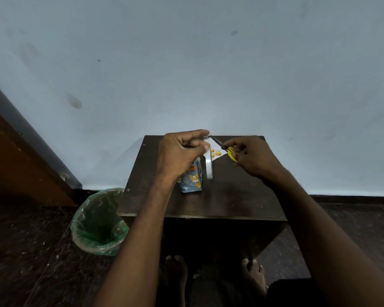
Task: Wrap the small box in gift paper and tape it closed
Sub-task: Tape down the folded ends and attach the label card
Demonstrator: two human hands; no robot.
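Box (192, 179) under left hand (179, 151) pinching tape (209, 166); right hand (252, 157) grips scissors (225, 149).

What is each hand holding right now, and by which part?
Left hand pinches the free end of the tape, the roll hanging below. Right hand grips the scissors by their yellow handles, blades at the tape.

Left hand (182, 151) raised, fingers (197, 132) pinched, right hand (251, 156) fingers curled, both forearms extended forward

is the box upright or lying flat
Upright: the box stands on end on the table, its wrapped side facing the camera.
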